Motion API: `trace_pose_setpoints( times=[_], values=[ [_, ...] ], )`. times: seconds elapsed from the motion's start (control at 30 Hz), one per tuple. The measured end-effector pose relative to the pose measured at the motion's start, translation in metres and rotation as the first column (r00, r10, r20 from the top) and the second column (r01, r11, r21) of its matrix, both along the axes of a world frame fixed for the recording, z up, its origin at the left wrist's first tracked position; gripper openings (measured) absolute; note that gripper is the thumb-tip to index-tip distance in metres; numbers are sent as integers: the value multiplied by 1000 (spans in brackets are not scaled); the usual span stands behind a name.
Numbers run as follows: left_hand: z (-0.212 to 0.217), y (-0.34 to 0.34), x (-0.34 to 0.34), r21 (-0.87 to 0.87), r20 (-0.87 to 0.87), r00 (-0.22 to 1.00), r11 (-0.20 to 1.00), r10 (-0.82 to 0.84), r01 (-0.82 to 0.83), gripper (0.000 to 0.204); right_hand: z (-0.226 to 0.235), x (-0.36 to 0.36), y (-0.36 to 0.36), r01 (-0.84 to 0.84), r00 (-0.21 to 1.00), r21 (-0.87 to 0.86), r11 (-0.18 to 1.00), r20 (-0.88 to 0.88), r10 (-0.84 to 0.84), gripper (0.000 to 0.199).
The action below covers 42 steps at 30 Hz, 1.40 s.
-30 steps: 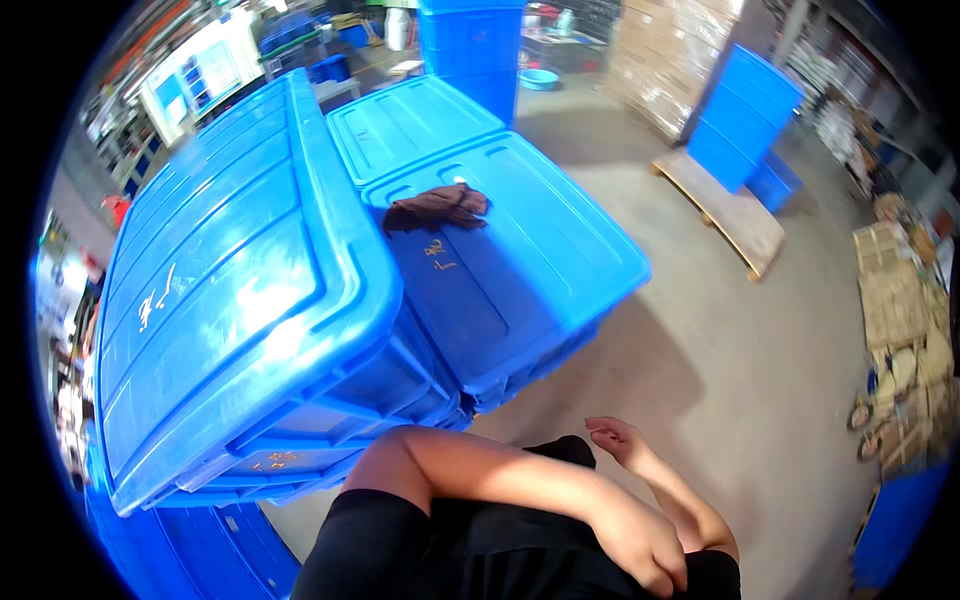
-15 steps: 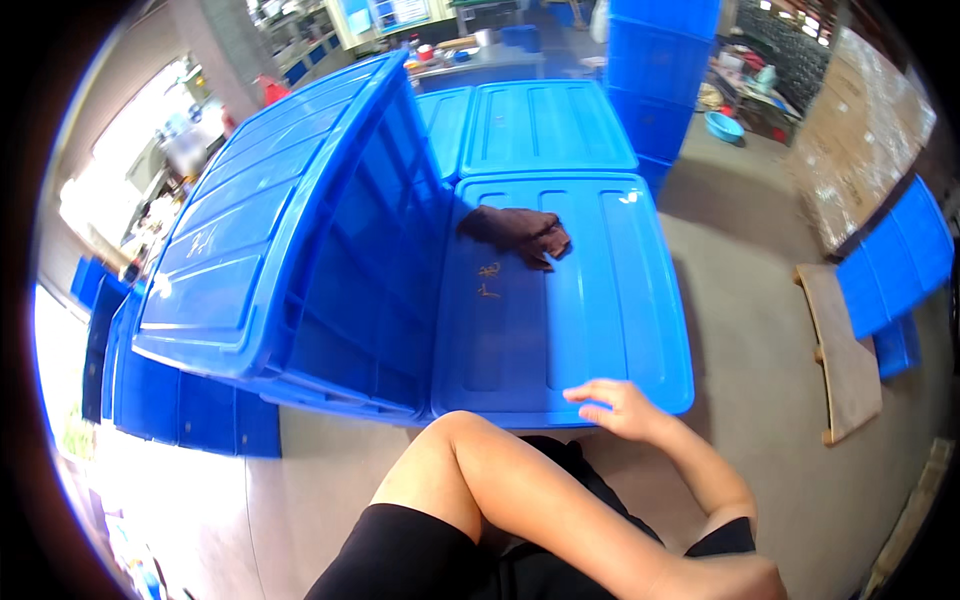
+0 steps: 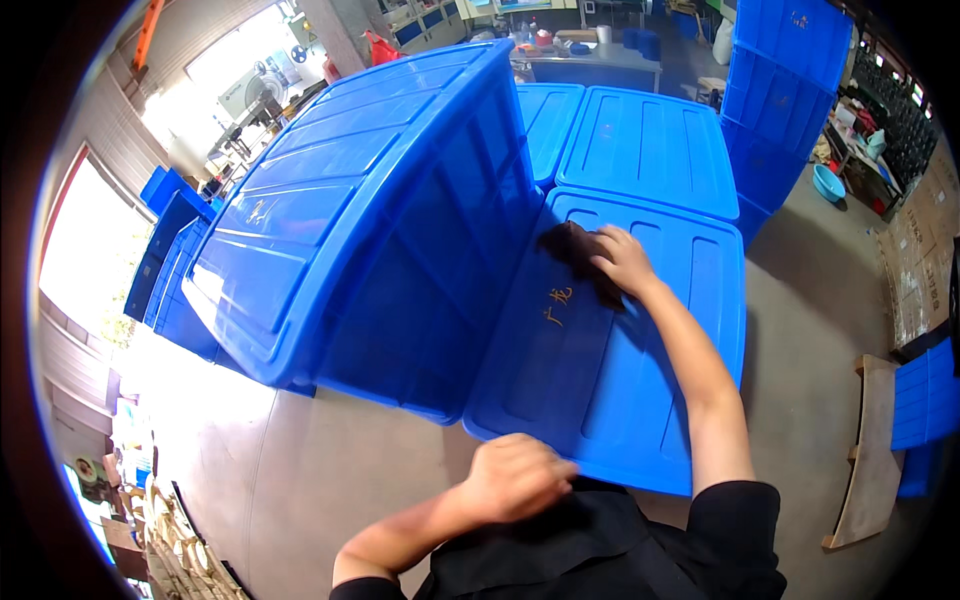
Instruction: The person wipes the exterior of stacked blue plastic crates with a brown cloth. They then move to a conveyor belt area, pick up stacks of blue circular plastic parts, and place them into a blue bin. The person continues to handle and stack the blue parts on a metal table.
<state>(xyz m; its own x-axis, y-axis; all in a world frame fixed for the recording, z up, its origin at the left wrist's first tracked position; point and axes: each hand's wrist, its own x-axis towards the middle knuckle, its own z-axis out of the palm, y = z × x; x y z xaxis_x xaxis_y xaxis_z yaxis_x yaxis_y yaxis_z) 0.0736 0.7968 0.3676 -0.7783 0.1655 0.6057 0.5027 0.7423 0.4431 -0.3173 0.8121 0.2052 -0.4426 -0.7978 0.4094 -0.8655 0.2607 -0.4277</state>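
A crumpled dark brown cloth (image 3: pixel 578 252) lies on the blue lid (image 3: pixel 640 370) of the box in front of me. My right hand (image 3: pixel 624 262) is stretched out over the lid, its fingers closing on the right side of the cloth; the fingertips are partly hidden by it. Close to my body, near the front edge of that lid, my left hand (image 3: pixel 520 478) is held curled, with nothing visible in it. To the left of the cloth a large blue lidded box (image 3: pixel 400 260) rises, touched by neither hand.
Behind the near lid are further blue lids (image 3: pixel 650 150). Tall stacked blue boxes (image 3: pixel 780 100) stand at the back right. A wooden pallet (image 3: pixel 865 455), a cardboard carton (image 3: pixel 915 255) and a light blue basin (image 3: pixel 828 183) are at the right. A cluttered table (image 3: pixel 590 65) stands at the back.
My right hand has reached forward from the lid's front edge to the cloth. My left arm, crossed in front of me before, has swung back left with the hand curled. The view has shifted.
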Motion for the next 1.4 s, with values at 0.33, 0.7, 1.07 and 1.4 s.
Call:
trace_pose_setpoints(
  times=[0.33,0.7,1.07,1.4],
  values=[
    [-175,-70,42,-256,70,809,794,584,-551,38,-8,149,15,-271,958,466,842,45,283,55],
    [-223,-85,41,-218,52,806,795,589,-566,40,-44,-22,-46,178,968,332,926,-227,-105,54],
    [-219,-83,37,-201,59,793,785,607,-586,38,-62,-71,-171,520,854,220,825,-116,-507,52],
    [-222,-85,34,-177,-3,789,777,614,-605,41,-63,127,-104,152,988,11,988,-1,-152,60]
  ],
)
